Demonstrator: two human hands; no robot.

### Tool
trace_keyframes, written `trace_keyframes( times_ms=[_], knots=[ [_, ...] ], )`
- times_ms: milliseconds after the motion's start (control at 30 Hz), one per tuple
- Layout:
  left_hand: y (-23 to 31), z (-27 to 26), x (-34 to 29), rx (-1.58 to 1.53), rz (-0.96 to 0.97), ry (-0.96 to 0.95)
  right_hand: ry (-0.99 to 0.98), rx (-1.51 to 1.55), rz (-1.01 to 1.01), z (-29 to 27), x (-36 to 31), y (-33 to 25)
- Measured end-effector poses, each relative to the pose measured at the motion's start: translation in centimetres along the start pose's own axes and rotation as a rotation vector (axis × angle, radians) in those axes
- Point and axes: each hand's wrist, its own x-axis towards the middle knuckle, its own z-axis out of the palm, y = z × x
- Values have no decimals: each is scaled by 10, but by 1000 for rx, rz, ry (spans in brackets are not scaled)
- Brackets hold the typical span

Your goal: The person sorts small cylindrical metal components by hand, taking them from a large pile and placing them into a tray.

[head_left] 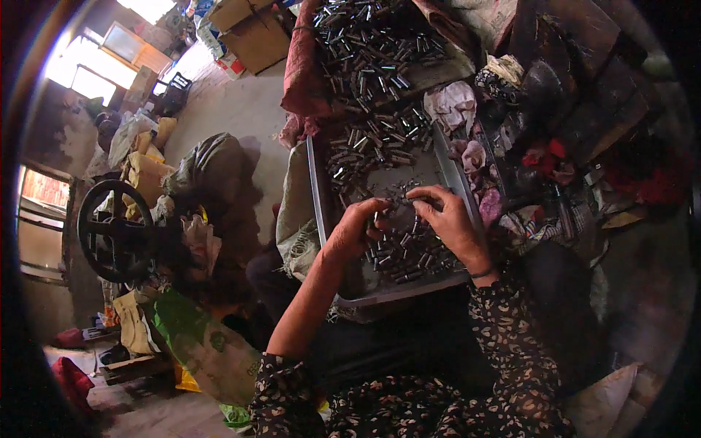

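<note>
A grey metal tray (315, 191) rests in front of me, holding several small dark metal cylinders (369, 150). My left hand (355, 228) hovers over the tray's near half, fingers curled and pinching one or more of the small cylinders. My right hand (447, 221) sits just to its right, fingertips bent down onto the loose cylinders at the tray's middle, seemingly gripping one. Both forearms come up from the lower edge, the sleeves dark with a floral print. A thin band circles my right wrist.
A big heap of the same metal cylinders (372, 44) lies beyond the tray. Crumpled rags (454, 102) line its right side. A black handwheel (113, 230), sacks, a green bag (193, 339) and cardboard boxes (252, 33) stand at the left.
</note>
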Motion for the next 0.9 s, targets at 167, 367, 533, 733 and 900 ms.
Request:
trace_keyframes(
  times_ms=[167, 367, 533, 733, 900],
  knots=[
    [-17, 5, 0, -203, 16, 5, -47, 158, 136, 0, 0, -4],
    [-21, 19, -4, -53, 152, 74, -70, 163, 194, -3, 2, -5],
    [-23, 19, -8, 21, 214, 133, -108, 164, 208, -6, 1, -10],
    [-24, 22, -8, -5, 213, 144, -98, 174, 152, -6, 0, -8],
    [-24, 25, -13, 114, 276, 189, -93, 125, 108, -4, 0, -9]
  ],
)
